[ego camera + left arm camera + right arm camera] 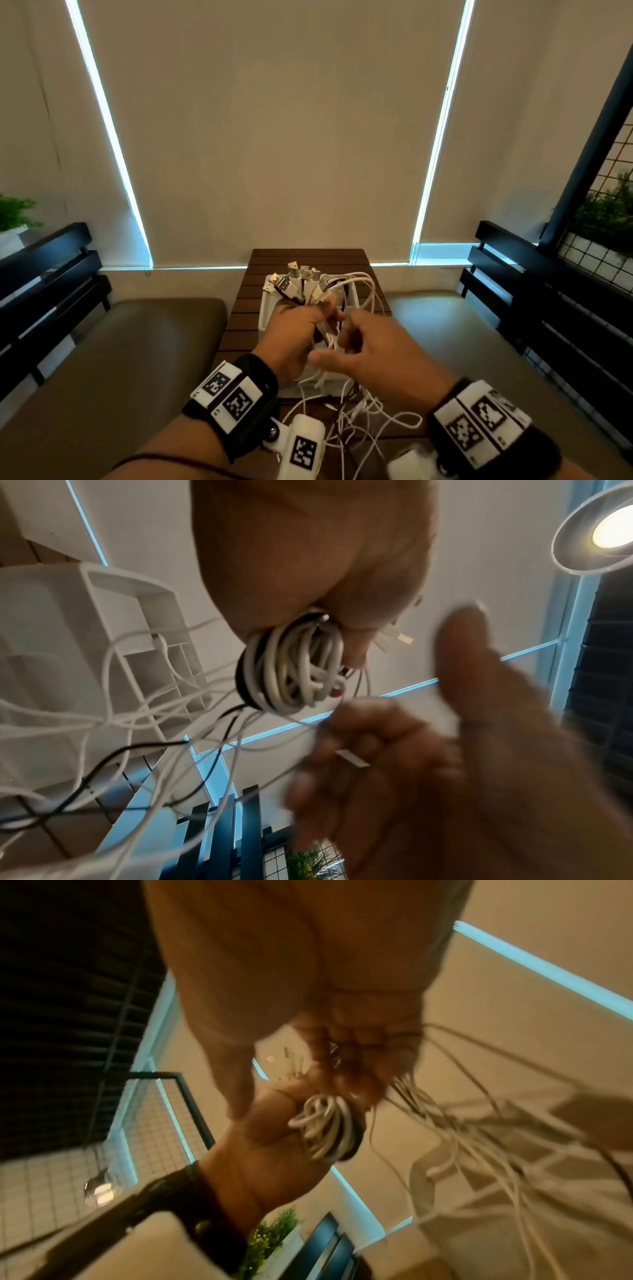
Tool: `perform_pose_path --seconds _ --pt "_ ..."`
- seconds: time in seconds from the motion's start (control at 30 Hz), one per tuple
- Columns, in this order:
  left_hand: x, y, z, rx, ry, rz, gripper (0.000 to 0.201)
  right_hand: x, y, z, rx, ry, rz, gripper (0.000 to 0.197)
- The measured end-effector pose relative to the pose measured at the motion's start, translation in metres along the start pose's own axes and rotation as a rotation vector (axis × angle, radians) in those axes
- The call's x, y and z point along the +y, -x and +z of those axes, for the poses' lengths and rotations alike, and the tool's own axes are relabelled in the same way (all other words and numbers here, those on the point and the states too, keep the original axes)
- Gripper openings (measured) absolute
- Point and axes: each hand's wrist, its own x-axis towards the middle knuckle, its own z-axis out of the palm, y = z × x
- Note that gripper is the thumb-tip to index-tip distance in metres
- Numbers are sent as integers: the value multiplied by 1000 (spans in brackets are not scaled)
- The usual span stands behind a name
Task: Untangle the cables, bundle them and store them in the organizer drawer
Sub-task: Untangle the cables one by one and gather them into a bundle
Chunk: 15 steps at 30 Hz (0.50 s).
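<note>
My left hand (301, 322) grips a thick bundle of cables (305, 287), mostly white with a few black, their USB plugs fanned out above the fist. The left wrist view shows the gathered strands (294, 666) packed inside the curled fingers. Just right of it, my right hand (356, 334) curls its fingers round several loose white strands (404, 1091) that trail from the bundle. More cable (359, 414) hangs in loops down onto the table. A white organizer (265, 308) with compartments stands on the table behind and under my hands, partly hidden by them.
The small dark slatted wooden table (246, 274) stands between two olive seat cushions (137, 342). Black slatted bench backs (51, 274) run along both sides. A wire grid panel (609, 212) with plants is at the right. Closed blinds fill the wall ahead.
</note>
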Motion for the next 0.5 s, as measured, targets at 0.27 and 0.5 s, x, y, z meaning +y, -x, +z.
perform_pose_path --seconds 0.27,0.5 --pt "-12 -5 1 -90 44 -116 32 13 -26 8 -294 -606 292 48" --pt "-7 -2 1 -263 -128 -89 35 28 -37 30 -297 -446 246 48"
